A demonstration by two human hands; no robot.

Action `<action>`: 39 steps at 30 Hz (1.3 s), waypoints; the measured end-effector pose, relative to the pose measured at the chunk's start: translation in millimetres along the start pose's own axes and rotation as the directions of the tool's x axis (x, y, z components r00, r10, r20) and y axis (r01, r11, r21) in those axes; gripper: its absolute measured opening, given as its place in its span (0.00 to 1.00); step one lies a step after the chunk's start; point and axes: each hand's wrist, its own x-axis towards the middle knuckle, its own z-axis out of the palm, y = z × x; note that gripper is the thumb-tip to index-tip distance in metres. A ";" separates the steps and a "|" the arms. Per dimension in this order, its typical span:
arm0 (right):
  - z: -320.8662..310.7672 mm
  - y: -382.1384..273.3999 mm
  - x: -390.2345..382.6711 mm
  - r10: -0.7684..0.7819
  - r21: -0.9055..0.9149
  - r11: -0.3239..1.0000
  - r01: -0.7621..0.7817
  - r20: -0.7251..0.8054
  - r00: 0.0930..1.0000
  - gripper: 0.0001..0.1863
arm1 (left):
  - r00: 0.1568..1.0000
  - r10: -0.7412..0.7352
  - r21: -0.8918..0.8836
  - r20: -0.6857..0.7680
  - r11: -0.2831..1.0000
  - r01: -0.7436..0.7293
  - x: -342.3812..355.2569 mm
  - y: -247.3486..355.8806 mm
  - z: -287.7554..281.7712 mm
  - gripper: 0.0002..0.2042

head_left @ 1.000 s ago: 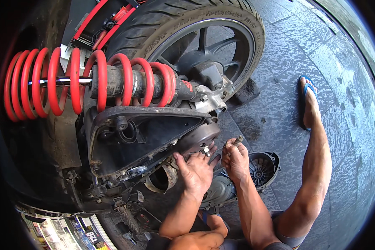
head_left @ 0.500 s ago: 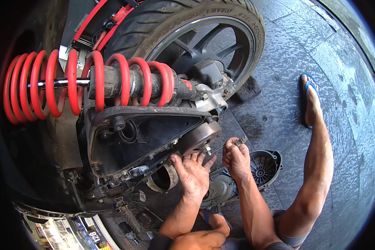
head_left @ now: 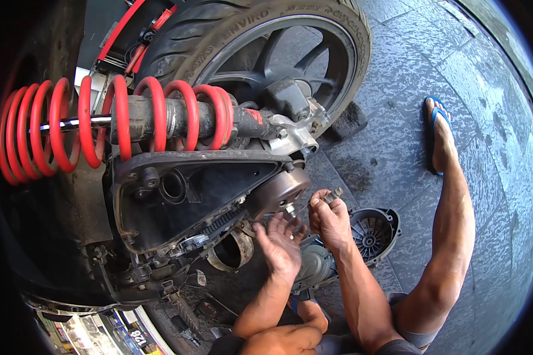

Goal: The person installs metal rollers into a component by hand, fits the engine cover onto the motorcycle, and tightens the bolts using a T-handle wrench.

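Note:
My left hand (head_left: 279, 244) is held palm up with its fingers apart, just below a brown metal clutch bell (head_left: 278, 192). It is slightly blurred and holds nothing. From the bell's centre sticks a shaft end with a nut (head_left: 291, 209), close to the fingertips. To the right, my right hand (head_left: 333, 225) is closed in a fist around a tool. Only the tool's short metal end, which looks like a socket (head_left: 336, 194), shows above the fist; the rest is hidden. The bell sits at the end of an open black drive-belt case (head_left: 201, 198).
Above the case lie a shock absorber with a red spring (head_left: 157, 112) and a rear wheel (head_left: 361, 53). A finned grey cover (head_left: 391, 228) is on the tiled floor behind my right hand. A ring-shaped metal bracket (head_left: 231, 251) hangs under the case. Red-edged tool storage (head_left: 118, 32) stands at upper left.
My left hand has drawn slightly down and right from the clutch bell. The rear wheel has turned counterclockwise. My right hand keeps its grip, and the view has shifted a little.

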 end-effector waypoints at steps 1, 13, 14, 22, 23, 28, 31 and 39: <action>0.3 0.6 -0.9 -0.040 0.010 0.999 0.039 0.018 0.999 0.05 | 0.986 0.162 -0.066 0.048 0.985 -0.159 -3.0 5.7 3.0 0.42; 6.7 -0.8 -5.1 -0.068 0.001 0.998 0.068 0.100 0.993 0.06 | 0.960 0.045 -0.152 0.277 0.988 -0.003 4.6 10.5 16.4 0.48; 7.6 -0.3 -6.5 -0.044 -0.008 0.999 0.045 0.095 0.994 0.06 | 0.975 -0.039 -0.203 0.218 0.976 0.085 5.7 6.4 10.8 0.45; 13.3 -0.5 -12.0 -0.007 0.009 1.000 0.006 0.087 0.996 0.08 | 0.972 0.177 -0.047 0.156 0.984 -0.172 -9.0 25.2 12.0 0.45; 13.7 -0.9 -11.9 -0.009 0.022 1.000 0.007 0.101 0.995 0.08 | 0.968 0.185 -0.046 0.169 0.983 -0.180 -13.8 31.2 16.5 0.45; 15.3 -3.3 -10.8 -0.034 0.009 0.999 0.033 0.127 0.991 0.08 | 0.984 0.038 -0.046 0.173 0.998 -0.031 -10.9 36.4 32.4 0.53; 16.4 -3.4 -12.9 -0.026 0.022 1.000 0.022 0.152 0.988 0.09 | 0.941 0.048 -0.150 0.335 0.989 0.003 4.9 21.5 25.8 0.51; 18.6 -5.8 -17.3 -0.015 0.006 1.000 0.015 0.152 0.988 0.08 | 0.997 -0.033 -0.025 0.063 0.999 0.034 0.9 8.5 5.9 0.43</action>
